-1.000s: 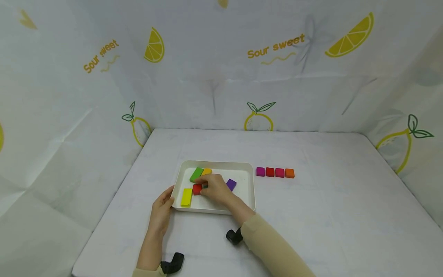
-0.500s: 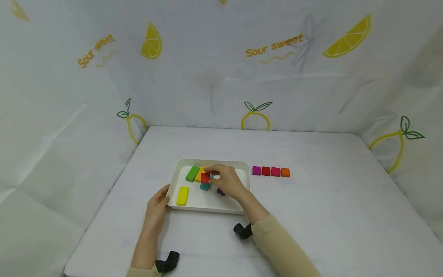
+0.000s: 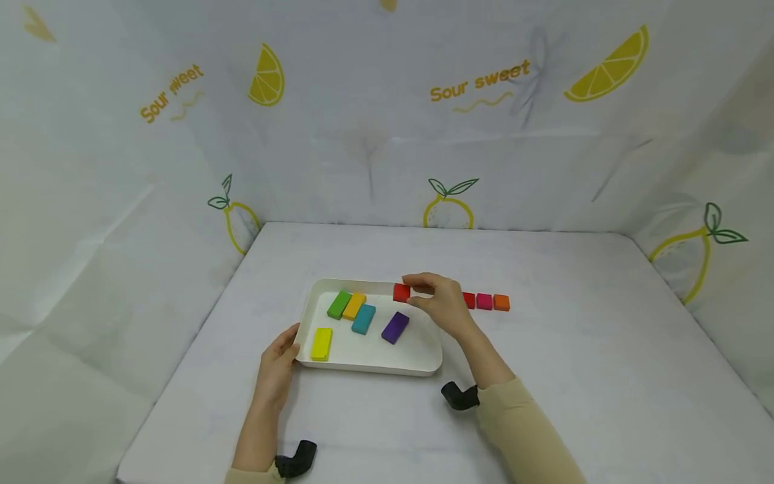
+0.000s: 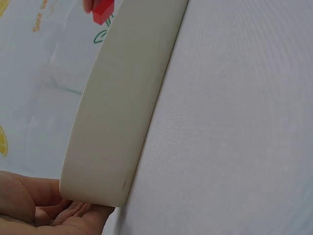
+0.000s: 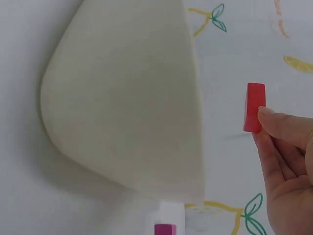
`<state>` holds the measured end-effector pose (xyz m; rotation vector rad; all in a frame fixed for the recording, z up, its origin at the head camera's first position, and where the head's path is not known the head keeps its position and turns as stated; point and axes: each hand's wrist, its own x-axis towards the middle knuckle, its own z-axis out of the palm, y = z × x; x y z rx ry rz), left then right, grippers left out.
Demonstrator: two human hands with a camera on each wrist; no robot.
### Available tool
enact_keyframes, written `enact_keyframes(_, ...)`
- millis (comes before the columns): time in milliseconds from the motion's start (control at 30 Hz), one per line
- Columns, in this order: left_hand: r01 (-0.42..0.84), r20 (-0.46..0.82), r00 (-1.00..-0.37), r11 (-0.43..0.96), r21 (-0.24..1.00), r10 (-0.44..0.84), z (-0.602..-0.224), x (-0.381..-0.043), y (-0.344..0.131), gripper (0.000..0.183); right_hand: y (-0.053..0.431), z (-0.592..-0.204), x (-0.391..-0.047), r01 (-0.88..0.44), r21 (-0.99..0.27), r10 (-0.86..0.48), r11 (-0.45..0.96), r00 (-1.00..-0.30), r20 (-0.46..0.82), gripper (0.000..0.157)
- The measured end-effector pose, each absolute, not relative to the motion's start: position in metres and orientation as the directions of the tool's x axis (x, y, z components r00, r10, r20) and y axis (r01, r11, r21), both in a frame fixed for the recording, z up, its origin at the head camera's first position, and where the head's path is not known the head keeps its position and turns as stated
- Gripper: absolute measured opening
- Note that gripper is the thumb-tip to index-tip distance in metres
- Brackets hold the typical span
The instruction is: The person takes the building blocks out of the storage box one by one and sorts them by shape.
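Note:
My right hand [image 3: 441, 302] pinches a red block [image 3: 402, 292] between thumb and fingers, above the tray's far right part. The right wrist view shows the red block [image 5: 254, 107] held higher than the tray wall [image 5: 127, 98]. At the left side of the white tray [image 3: 369, 366], my left hand [image 3: 278, 366] grips the near corner. Inside the tray lie a green block [image 3: 339, 304], an orange-yellow block [image 3: 354, 306], a teal block [image 3: 363, 319], a yellow block [image 3: 322, 344] and a purple block [image 3: 396, 327].
Right of the tray, a dark red block [image 3: 469, 300], a pink block [image 3: 484, 301] and an orange block [image 3: 501, 302] stand in a row on the white table [image 3: 580, 376]. A magenta block [image 5: 165, 229] shows in the right wrist view; the right hand hides it from the head view.
My right hand has lifted the red block from among the tray's blocks and carried it right and toward the far rim. The left hand keeps its hold on the tray.

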<state>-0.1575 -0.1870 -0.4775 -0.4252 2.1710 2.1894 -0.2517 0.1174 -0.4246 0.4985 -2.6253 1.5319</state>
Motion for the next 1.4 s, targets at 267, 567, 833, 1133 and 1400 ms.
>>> enact_keyframes(267,-0.192,-0.195,-0.967,-0.032,0.981,-0.162,-0.477,-0.157,-0.186,0.049,0.165,-0.424,-0.260,-0.271,-0.830,-0.157,0.488,-0.962,0.222,0.040)
enact_keyframes(567,-0.205,-0.204,-0.961,-0.018,0.979,-0.186,-0.478,-0.160,-0.186,0.049,0.222,-0.431,-0.261,-0.204,-0.790,-0.066,0.578,-0.977,0.204,0.040)
enact_keyframes(833,-0.211,-0.212,-0.960,-0.028,0.977,-0.184,-0.479,-0.160,-0.187,0.048,0.268,-0.443,-0.252,-0.126,-0.761,0.010,0.637,-0.985,0.172,0.039)
enact_keyframes(1133,-0.200,-0.203,-0.964,-0.030,0.979,-0.174,-0.477,-0.157,-0.187,0.049,0.301,-0.447,-0.251,-0.084,-0.716,0.044,0.693,-0.986,0.158,0.042)
enact_keyframes(1400,-0.194,-0.197,-0.964,-0.031,0.980,-0.177,-0.477,-0.158,-0.186,0.049,0.319,-0.454,-0.249,-0.049,-0.685,0.053,0.727,-0.990,0.128,0.041)
